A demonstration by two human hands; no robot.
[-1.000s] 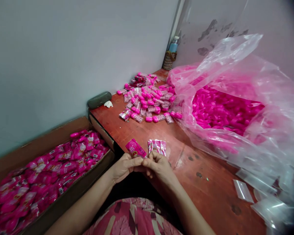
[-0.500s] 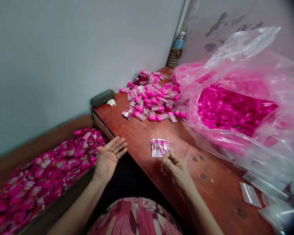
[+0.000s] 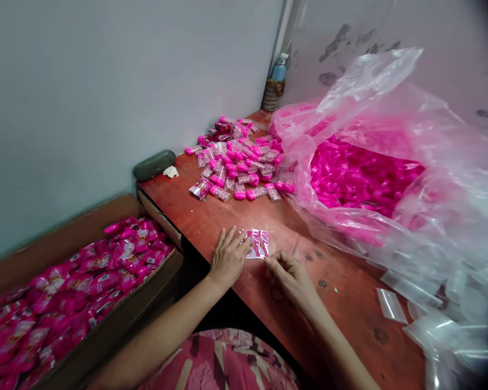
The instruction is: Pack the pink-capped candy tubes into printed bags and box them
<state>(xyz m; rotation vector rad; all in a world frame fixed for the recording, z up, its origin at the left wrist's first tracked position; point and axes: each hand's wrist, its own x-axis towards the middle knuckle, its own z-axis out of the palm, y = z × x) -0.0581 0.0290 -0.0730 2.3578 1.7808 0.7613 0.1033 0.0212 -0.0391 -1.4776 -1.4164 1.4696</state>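
Note:
A small set of shiny pink printed sachets (image 3: 259, 244) lies flat on the red-brown table in front of me. My left hand (image 3: 229, 255) rests palm down at the left edge of the sachets, fingers stretched out and partly covering that edge. With thumb and forefinger pinched, my right hand (image 3: 289, 275) grips the lower right corner of the sachets; its other fingers are curled under. Beyond them is a heap of clear tubes with pink caps (image 3: 239, 168), filled with small pale balls. One more printed sachet (image 3: 201, 188) lies at the heap's near left side.
A large clear bag (image 3: 309, 179) of pink plastic pieces (image 3: 350, 179) fills the table's right side. Clear empty sleeves (image 3: 391, 306) lie at lower right. On the left, a cardboard box (image 3: 162, 284) holds pink packs (image 3: 106, 281). A dark case (image 3: 154, 165) and a bottle (image 3: 279, 67) stand near the walls.
My left hand has moved right, from palm up above the box edge to palm down on the sachets. My right hand still pinches their corner. The view has shifted slightly right.

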